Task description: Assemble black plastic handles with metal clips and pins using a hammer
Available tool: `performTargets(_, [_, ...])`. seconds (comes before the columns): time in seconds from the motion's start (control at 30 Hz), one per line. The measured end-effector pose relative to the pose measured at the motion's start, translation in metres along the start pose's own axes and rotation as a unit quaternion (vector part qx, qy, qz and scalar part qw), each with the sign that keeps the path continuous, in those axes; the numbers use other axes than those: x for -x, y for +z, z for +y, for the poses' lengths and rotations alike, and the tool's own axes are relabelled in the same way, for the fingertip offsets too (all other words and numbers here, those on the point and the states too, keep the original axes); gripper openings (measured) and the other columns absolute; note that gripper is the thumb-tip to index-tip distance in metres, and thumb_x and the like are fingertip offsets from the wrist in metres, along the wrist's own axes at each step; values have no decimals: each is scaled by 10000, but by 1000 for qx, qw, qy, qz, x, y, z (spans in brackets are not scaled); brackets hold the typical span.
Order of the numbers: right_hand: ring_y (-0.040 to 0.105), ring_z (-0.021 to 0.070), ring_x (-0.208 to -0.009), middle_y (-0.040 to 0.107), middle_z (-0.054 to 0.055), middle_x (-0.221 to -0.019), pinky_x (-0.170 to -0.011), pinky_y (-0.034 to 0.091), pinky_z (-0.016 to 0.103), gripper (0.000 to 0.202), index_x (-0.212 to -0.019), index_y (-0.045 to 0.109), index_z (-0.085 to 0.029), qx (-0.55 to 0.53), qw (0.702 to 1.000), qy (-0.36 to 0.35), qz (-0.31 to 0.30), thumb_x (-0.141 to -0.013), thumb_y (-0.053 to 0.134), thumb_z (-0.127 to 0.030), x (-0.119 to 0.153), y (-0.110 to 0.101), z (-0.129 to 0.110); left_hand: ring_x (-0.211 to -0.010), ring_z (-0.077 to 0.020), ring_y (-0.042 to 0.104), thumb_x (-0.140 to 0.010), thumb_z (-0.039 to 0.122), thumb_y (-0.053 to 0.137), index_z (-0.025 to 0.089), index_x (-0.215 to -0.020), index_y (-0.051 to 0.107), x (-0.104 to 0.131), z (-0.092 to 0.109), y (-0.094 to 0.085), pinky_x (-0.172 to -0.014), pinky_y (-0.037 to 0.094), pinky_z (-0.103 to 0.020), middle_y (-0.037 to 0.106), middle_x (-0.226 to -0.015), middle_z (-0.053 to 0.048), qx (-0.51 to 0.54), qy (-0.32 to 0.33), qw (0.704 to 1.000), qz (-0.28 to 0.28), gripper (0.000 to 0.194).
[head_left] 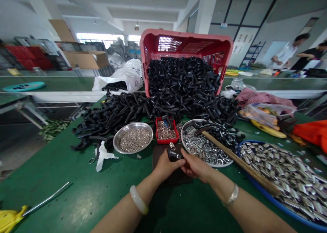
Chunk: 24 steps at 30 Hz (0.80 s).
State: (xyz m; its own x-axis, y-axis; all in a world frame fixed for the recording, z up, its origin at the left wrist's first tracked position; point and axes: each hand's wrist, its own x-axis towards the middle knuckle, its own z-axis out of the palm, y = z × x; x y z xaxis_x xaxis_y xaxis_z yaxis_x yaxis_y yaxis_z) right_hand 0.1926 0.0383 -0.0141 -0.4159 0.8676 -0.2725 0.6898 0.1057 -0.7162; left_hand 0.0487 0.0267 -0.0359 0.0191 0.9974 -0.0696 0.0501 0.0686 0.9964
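A small black part (174, 155) is held between my two hands, above a dark square pad (178, 178) on the green table. My left hand (166, 166) is closed round its left side, thumb reaching right. Fingers of my right hand (195, 165) are closed at its right end; what exactly they pinch is hidden. A silver metal piece (172, 146) shows just beyond the black part. Behind my hands is a red tray (167, 141) of small screws. A steel bowl (115, 147) of tiny metal pieces lies left, and a white tray (183, 137) of hardware right.
A hammer (237, 159) lies across the white tray and the blue basin (255, 188) of silver parts. A red crate (186, 35) spills black parts over the table's back. Bananas (268, 129) lie right, a metal rod (48, 198) front left. Two people stand far right.
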Motion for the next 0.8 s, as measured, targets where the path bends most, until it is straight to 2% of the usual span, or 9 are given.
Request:
performTargets(0.03, [471,108,-422,534,27,-496,-465,388,241,707,-648,581,-149,14,1000,-8,-2,-877,23,-517,1,-5,1,-611,-133,525,-511,370,750,168,-802,508,0,1,-1,-549,381,-228,593,-706,-20,-51,26,998,9,429])
performTargets(0.1, [568,152,-634,624,74,-710,-613,441,293,532,-802,623,-148,87,993,-52,60,-889,204,-465,2,-16,1,-673,-166,551,-530,403,726,165,-815,533,-2,4,-7,-588,397,-248,614,-755,-39,-158,65,985,-15,418])
performTargets(0.17, [534,195,-957,591,98,-1055,-816,408,340,317,-1059,574,-177,177,967,-138,122,-847,397,-332,-2,-25,0,-684,-179,567,-541,441,702,170,-858,548,-7,9,-17,-599,403,-257,623,-775,-32,-269,95,953,-98,444])
performTargets(0.23, [447,193,-1103,508,63,-1212,-909,353,338,393,-1189,489,-231,243,942,-208,104,-797,471,-219,-9,-29,-1,-712,-195,579,-521,494,689,183,-908,552,-13,16,-26,-622,411,-266,626,-801,-27,-387,113,897,-181,515])
performTargets(0.33, [514,195,-997,591,48,-1052,-840,396,319,281,-1072,570,-240,322,923,-207,36,-802,490,-246,-18,-25,1,-804,-243,576,-473,586,665,180,-959,543,-21,26,-33,-689,419,-307,615,-892,-62,-563,129,793,-194,644])
performTargets(0.4, [537,201,-926,596,54,-971,-779,415,313,234,-1006,593,-233,358,915,-179,46,-814,488,-317,-17,-18,4,-880,-280,547,-453,625,650,158,-978,537,-23,28,-33,-743,410,-350,587,-966,-102,-640,162,734,-157,712])
performTargets(0.47, [535,206,-915,574,68,-980,-754,419,307,248,-1016,583,-227,373,913,-143,86,-824,474,-341,-11,-11,8,-952,-307,503,-480,653,617,135,-1028,525,-24,27,-33,-792,387,-391,553,-1029,-132,-673,203,699,-131,759])
performTargets(0.67, [539,184,-927,571,84,-969,-792,417,273,274,-1082,553,-198,334,929,-91,134,-855,432,-294,10,-6,21,-1053,-314,439,-634,633,521,121,-1205,446,-33,15,-40,-848,359,-422,480,-1167,-156,-664,235,689,-169,770])
performTargets(0.8, [531,181,-946,577,80,-994,-810,414,278,269,-1098,539,-206,321,925,-117,165,-867,410,-254,6,-7,17,-1036,-275,465,-626,590,575,120,-1232,431,-38,9,-46,-878,365,-372,478,-1176,-143,-605,215,742,-196,780])
